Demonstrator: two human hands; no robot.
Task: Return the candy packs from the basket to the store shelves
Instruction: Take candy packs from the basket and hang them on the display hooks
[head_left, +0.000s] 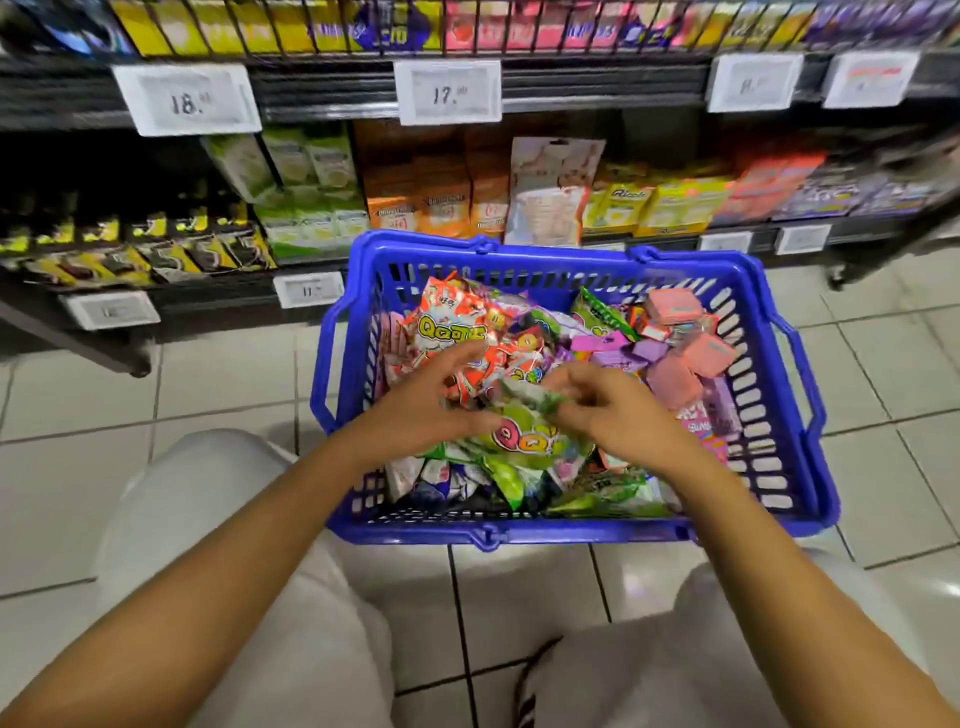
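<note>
**Both hands in the candy pile, working at a green packet**

The left hand (441, 400) and the right hand (618, 410) meet over the middle of the blue basket (519, 535), which sits on the tiled floor (78, 493) in front of the person's knees. Between the two sets of fingertips lies a small green-and-white packet (530, 397); the right fingers curl onto its edge in what looks like a pinch, though blur hides whether they have truly closed. The left fingers are loosely bent and rest on the orange packs just beside it, gripping nothing that I can make out.

Directly under the hands is a larger green bag (524, 436), and just beyond the left fingertips an orange bag (452, 327). Off to the far right of the grip sit pink boxes (675, 306), stacked loosely against the basket wall.

These bags are probably light, soft and crinkly, with slick film that slides against neighbours. A flat sealed edge or corner is the surest place to pinch; squeezing the belly risks crushing the sweets. The boxes should be stiffer and take a grip across their sides.

Beyond the basket stand the shelves (322, 93), already well stocked, with price tags (447, 93) along the rails.
</note>
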